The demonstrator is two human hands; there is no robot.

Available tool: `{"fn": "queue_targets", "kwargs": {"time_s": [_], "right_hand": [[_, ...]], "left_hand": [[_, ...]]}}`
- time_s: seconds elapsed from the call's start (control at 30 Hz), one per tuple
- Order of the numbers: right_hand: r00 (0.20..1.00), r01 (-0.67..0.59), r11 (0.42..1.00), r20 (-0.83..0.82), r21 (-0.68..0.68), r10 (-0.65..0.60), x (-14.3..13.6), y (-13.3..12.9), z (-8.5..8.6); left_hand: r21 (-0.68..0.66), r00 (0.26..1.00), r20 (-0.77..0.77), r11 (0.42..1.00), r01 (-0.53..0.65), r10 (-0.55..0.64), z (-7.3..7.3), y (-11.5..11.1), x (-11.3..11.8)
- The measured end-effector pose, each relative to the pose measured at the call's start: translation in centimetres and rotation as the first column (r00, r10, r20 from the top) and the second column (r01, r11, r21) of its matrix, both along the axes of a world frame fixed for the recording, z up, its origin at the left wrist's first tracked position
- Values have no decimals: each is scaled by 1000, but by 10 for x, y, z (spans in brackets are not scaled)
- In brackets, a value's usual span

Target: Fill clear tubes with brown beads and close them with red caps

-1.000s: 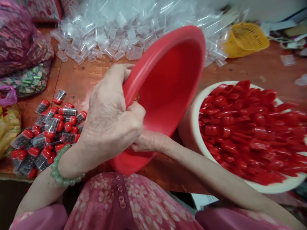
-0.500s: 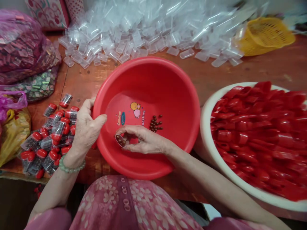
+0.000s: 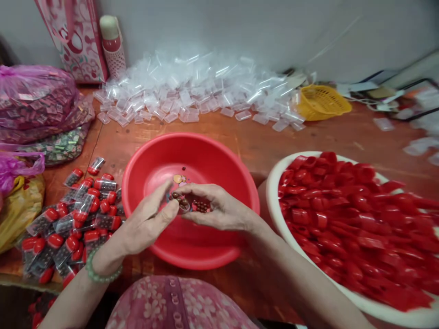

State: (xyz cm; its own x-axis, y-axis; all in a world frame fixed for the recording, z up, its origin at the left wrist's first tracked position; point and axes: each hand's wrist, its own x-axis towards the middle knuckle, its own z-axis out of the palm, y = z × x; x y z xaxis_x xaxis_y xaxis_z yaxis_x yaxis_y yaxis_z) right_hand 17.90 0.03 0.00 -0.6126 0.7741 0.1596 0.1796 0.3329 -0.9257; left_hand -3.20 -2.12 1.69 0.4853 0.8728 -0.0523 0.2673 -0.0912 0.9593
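Over the red basin (image 3: 192, 141), my right hand (image 3: 219, 208) holds a small clear plastic container (image 3: 185, 209) between thumb and fingers. Dark brown beads (image 3: 179, 198) show at its mouth. My left hand (image 3: 149, 224), with a green bead bracelet on the wrist, is cupped close beside that mouth. Its thumb and fingers are stretched out and apart; whether they touch the beads I cannot tell. Loose brown beads (image 3: 201, 207) lie on the basin floor, partly seen through the gap in my right hand, and a single bead (image 3: 184, 168) lies farther back.
Filled containers with red caps (image 3: 82, 205) are heaped at left, near purple bags (image 3: 37, 100). Clear empty containers (image 3: 192, 96) are piled at the back beside a yellow basket (image 3: 324, 103). A white tub (image 3: 274, 183) of red plastic parts (image 3: 346, 224) stands at right.
My left hand has let go of the basin rim and moved right to the container's mouth. My right hand still holds the container. The view has tilted up.
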Motion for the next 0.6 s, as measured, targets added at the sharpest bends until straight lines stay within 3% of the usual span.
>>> {"fn": "queue_targets", "kwargs": {"time_s": [0.07, 0.13, 0.3, 0.47, 0.6], "right_hand": [[1000, 0, 999, -15, 44, 1, 0, -1, 7], [1000, 8, 996, -20, 91, -6, 0, -2, 11], [998, 68, 990, -17, 125, -66, -1, -4, 12], [990, 137, 945, -21, 296, -137, -2, -5, 7], [986, 166, 951, -31, 262, -164, -2, -3, 3]], "left_hand": [[-154, 975, 201, 979, 131, -99, -2, -2, 4], [-194, 957, 286, 975, 110, -52, -7, -1, 7], [-207, 920, 388, 978, 32, 52, -15, 3, 14], [-272, 908, 410, 962, 32, 86, -17, 3, 13], [-323, 910, 400, 946, 32, 106, -21, 5, 11]]}}
